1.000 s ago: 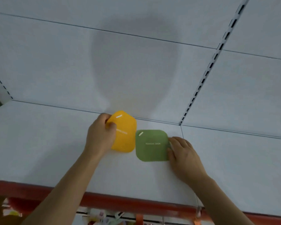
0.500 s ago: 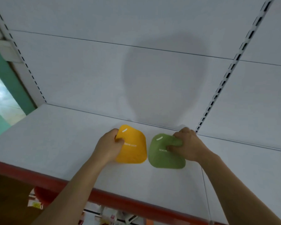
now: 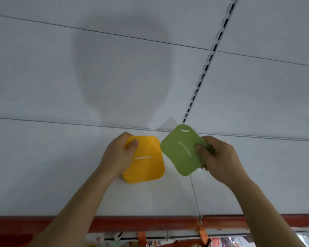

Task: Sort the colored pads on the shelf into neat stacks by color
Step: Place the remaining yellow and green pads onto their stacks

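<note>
A yellow pad [image 3: 145, 163] with white lettering is above the white shelf [image 3: 61, 166] near its middle. My left hand [image 3: 118, 155] grips its upper left corner, thumb on top. Just to its right, a green pad [image 3: 181, 150] is lifted and tilted, its slot end pointing up toward the back panel. My right hand [image 3: 216, 157] pinches the green pad's right edge, thumb on its face and fingers behind. The two pads sit side by side, nearly touching at their inner edges.
A red front lip [image 3: 150, 222] runs along the shelf's near edge, with small goods hanging below it. A slotted upright [image 3: 209, 57] divides the white back panel. A seam [image 3: 194, 195] splits the shelf board just right of the pads.
My right hand has lifted the green pad off the shelf and tilted it upward. The yellow pad in my left hand has turned squarer. The camera view has shifted.
</note>
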`<state>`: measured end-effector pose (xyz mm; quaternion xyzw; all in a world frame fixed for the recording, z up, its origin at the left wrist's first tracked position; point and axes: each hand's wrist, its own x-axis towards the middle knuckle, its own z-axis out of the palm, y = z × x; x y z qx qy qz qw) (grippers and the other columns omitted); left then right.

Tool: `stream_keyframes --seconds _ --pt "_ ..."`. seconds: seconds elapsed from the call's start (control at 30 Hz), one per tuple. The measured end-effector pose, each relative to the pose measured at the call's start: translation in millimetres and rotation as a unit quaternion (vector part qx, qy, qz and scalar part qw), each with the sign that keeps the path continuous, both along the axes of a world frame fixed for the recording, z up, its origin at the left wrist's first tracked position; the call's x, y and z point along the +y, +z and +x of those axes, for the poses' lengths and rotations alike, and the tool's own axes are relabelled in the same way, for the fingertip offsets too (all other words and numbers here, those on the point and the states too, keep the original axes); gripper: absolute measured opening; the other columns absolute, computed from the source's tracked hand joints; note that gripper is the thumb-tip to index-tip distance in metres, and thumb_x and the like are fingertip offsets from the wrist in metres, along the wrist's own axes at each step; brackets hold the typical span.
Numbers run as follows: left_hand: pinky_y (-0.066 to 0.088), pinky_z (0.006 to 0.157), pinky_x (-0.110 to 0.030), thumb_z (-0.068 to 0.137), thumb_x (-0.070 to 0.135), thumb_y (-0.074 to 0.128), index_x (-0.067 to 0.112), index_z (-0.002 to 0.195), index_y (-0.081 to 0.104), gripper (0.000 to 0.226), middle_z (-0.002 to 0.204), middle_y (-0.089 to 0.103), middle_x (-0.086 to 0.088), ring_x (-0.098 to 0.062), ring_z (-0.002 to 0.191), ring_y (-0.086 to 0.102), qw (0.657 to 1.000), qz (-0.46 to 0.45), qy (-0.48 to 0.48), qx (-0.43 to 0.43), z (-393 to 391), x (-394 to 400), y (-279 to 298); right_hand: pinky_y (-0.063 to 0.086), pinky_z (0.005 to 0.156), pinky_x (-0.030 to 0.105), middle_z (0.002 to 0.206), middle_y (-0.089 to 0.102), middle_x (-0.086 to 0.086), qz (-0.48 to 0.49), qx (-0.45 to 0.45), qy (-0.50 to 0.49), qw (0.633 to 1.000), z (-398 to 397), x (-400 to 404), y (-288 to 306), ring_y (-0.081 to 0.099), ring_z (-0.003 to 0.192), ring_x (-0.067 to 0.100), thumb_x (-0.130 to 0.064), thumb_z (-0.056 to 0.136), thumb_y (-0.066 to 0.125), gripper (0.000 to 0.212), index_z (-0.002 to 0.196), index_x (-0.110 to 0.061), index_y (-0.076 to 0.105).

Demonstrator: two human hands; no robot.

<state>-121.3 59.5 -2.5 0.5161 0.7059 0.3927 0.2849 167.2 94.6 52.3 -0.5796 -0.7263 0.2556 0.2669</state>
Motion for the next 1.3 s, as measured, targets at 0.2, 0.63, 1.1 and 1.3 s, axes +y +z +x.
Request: stream_keyframes --seconds 0.2,0.63,1.1,1.3 --pt "0.062 0.082 -0.057 0.093 0.033 0.061 0.022 0.092 0.067 0.013 0.099 0.069 -0.018 -0.032 0.087 0.069 0.973 -0.027 -0.073 -0.218 80.4 10.6 26.8 0.054 0.057 0.037 0.068 0.074 0.002 -0.045 0.045 -0.133 0.989 75.8 -48.4 5.4 0.07 0.052 0.021 -0.012 0.1 0.052 0.013 0.094 -0.019 0.061" --pt "0.063 0.092 -0.051 0.109 0.017 0.052 0.028 0.122 0.071 0.026 0.11 0.079 -0.003 -0.026 0.102 0.076 0.94 -0.042 -0.252 -0.227 346.0 17.6 54.9 0.06 0.056 0.046 0.075 0.072 -0.001 0.012 0.145 -0.25 0.957 315.0 -111.3 -4.0 0.069 0.054 0.025 -0.004 0.1 0.05 0.04 0.111 -0.04 0.062" --pt "0.058 0.082 -0.047 0.103 0.03 0.058 0.038 0.111 0.067 0.015 0.106 0.073 0.008 -0.022 0.1 0.069 0.933 0.003 -0.35 -0.088 622.5 64.5 40.3 0.058 0.056 0.044 0.076 0.074 0.004 0.006 0.236 -0.391 0.89 559.2 -139.0 -22.0 0.069 0.055 0.029 -0.005 0.102 0.048 0.038 0.114 -0.037 0.063" --pt "0.061 0.088 -0.052 0.106 0.027 0.058 0.036 0.117 0.066 0.016 0.109 0.074 0.007 -0.022 0.102 0.071 0.923 0.01 -0.37 -0.1 703.9 121.3 32.9 0.059 0.053 0.045 0.079 0.074 0.007 0.008 0.239 -0.403 0.883 625.4 -100.5 -27.4 0.071 0.059 0.033 -0.002 0.103 0.046 0.038 0.117 -0.032 0.064"
